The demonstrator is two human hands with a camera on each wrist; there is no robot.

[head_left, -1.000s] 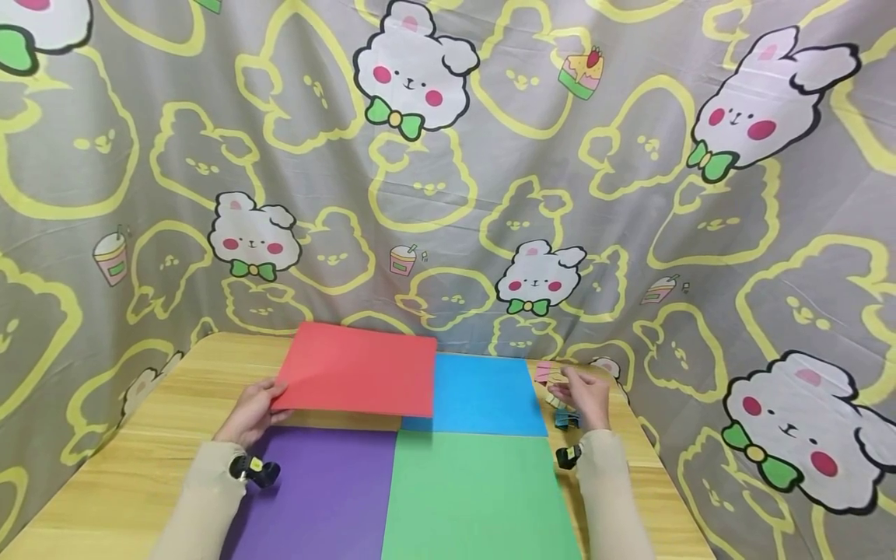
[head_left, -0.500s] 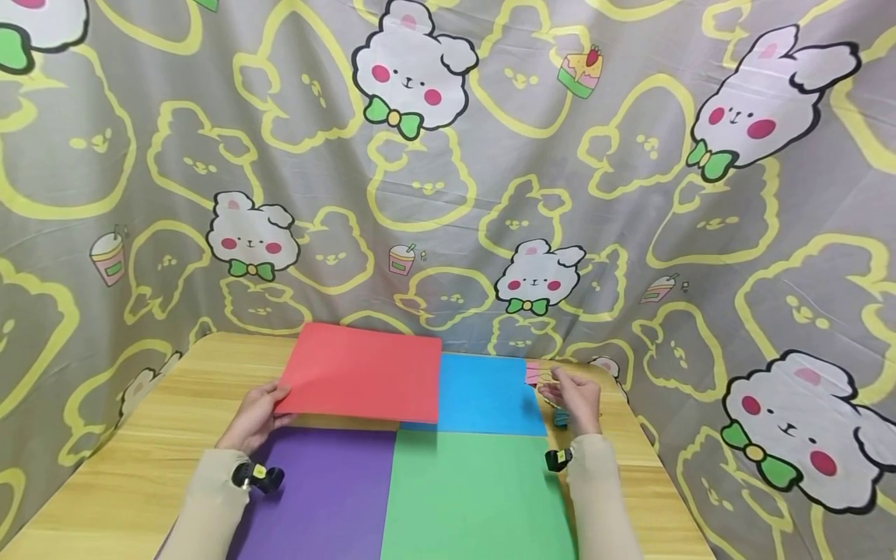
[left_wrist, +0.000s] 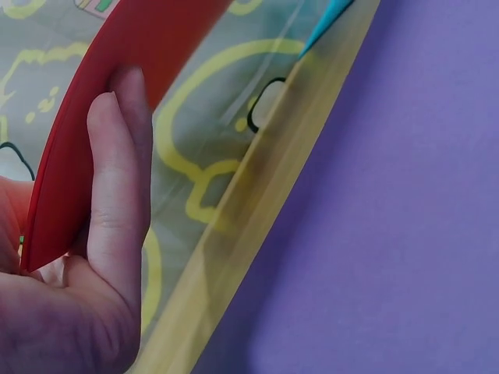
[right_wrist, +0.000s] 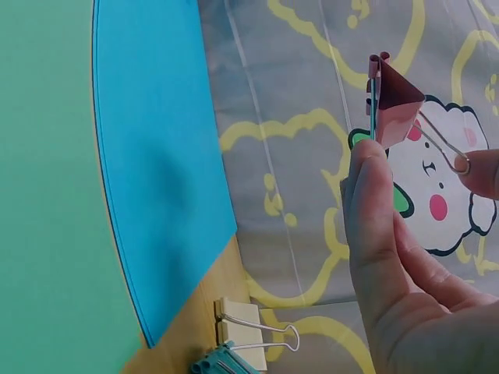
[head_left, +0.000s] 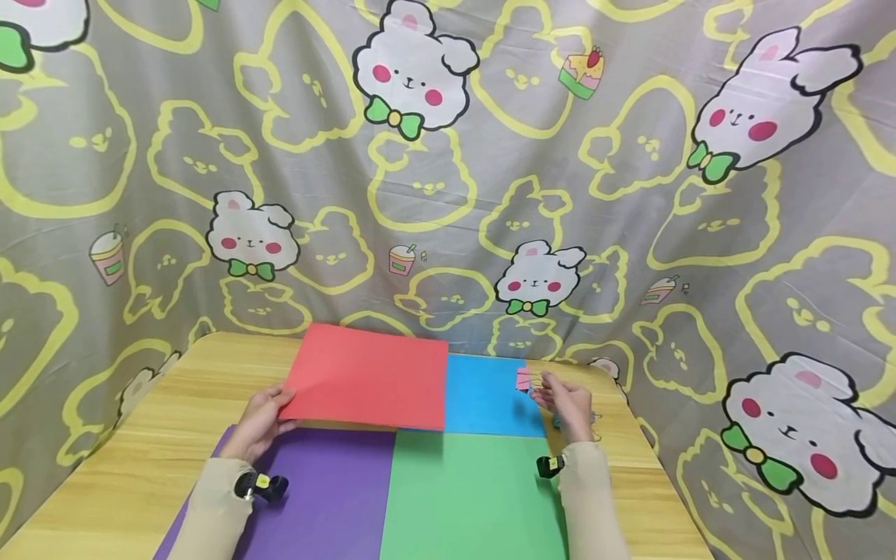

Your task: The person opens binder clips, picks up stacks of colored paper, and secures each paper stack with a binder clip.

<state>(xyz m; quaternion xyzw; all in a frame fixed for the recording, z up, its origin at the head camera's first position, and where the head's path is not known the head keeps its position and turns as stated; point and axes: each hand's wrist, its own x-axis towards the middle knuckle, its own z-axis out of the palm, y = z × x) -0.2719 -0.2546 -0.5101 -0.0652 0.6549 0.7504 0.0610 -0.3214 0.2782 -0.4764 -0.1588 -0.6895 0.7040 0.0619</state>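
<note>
My left hand (head_left: 260, 420) pinches a red sheet (head_left: 371, 377) by its left edge and holds it raised over the table. In the left wrist view the red sheet (left_wrist: 66, 171) bows, with the thumb on one face and fingers on the other. My right hand (head_left: 570, 404) holds a pink binder clip (head_left: 523, 379) by its wire handles, above the right edge of a blue sheet (head_left: 490, 397). The right wrist view has the pink clip (right_wrist: 399, 113) in the air, thumb on one handle and fingers at the other. Its jaws hold nothing visible.
A purple sheet (head_left: 329, 490) and a green sheet (head_left: 476, 498) lie side by side at the front of the wooden table (head_left: 91, 467). A cream binder clip (right_wrist: 240, 327) and a teal binder clip (right_wrist: 222, 361) sit right of the blue sheet. A patterned curtain (head_left: 448, 194) hangs behind.
My right hand has moved left with the pink binder clip, from beside the blue sheet to over its edge. The red sheet has shifted slightly right and nearer, with my left hand.
</note>
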